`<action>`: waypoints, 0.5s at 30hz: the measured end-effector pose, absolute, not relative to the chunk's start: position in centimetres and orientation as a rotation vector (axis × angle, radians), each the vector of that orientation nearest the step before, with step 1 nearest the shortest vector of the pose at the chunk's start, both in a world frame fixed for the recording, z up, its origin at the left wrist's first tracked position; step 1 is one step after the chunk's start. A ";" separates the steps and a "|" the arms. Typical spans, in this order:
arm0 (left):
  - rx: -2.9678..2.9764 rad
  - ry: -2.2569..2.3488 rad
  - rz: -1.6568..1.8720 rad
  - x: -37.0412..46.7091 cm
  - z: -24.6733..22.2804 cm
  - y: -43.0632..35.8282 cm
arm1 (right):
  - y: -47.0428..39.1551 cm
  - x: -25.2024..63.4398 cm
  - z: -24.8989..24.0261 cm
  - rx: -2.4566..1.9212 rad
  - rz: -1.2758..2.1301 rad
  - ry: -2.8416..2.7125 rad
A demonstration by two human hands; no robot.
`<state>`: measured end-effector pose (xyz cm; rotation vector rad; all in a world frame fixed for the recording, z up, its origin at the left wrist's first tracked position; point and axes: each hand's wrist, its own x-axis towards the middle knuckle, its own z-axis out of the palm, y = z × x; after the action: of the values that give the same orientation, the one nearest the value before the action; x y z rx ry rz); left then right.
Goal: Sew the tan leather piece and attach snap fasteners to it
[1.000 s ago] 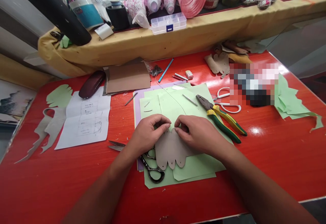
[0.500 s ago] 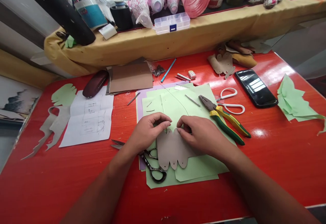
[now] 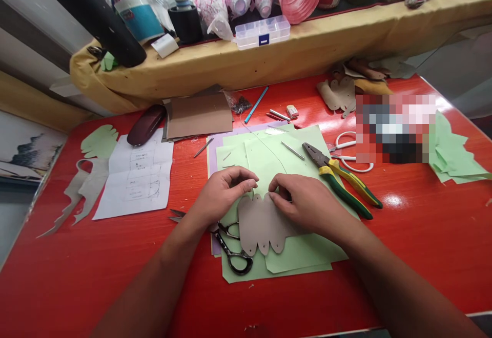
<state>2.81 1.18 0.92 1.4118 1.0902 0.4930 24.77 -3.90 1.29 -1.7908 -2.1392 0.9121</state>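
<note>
A grey-beige leather piece (image 3: 262, 225) with scalloped, punched ends lies on green paper sheets (image 3: 307, 256). My left hand (image 3: 226, 190) is at its upper left corner, thumb and forefinger closed together; whatever they pinch is too small to make out. My right hand (image 3: 303, 199) grips the piece's upper right edge between thumb and curled fingers. A thin thread (image 3: 265, 147) curves over the paper down to my right hand. Black-handled scissors (image 3: 240, 263) lie partly under my left wrist and beside the leather.
Pliers (image 3: 342, 179) and white-handled scissors (image 3: 355, 165) lie to the right. Behind are a metal rod (image 3: 292, 150), a blue pen (image 3: 256, 105) and brown sheets (image 3: 200, 116). A drawn pattern (image 3: 134, 174) and a dark case (image 3: 146, 125) are on the left.
The view has shifted slightly. My left thumb and forefinger have come closer together, just above the leather's corner. My right hand keeps its grip. The area round the phone is now pixelated.
</note>
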 end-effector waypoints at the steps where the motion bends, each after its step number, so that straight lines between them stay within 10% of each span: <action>1: 1.405 1.091 0.492 2.8 0.9 1.2 | -3.9 24.8 1.3 -1.790 0.912 -2.140; 15: 1.355 1.067 0.483 2.4 0.6 1.6 | -3.8 24.7 1.3 -1.803 0.907 -2.150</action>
<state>2.40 1.56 0.63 1.3548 1.0669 0.4827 24.71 -3.83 1.31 -1.8032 -2.1497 0.9065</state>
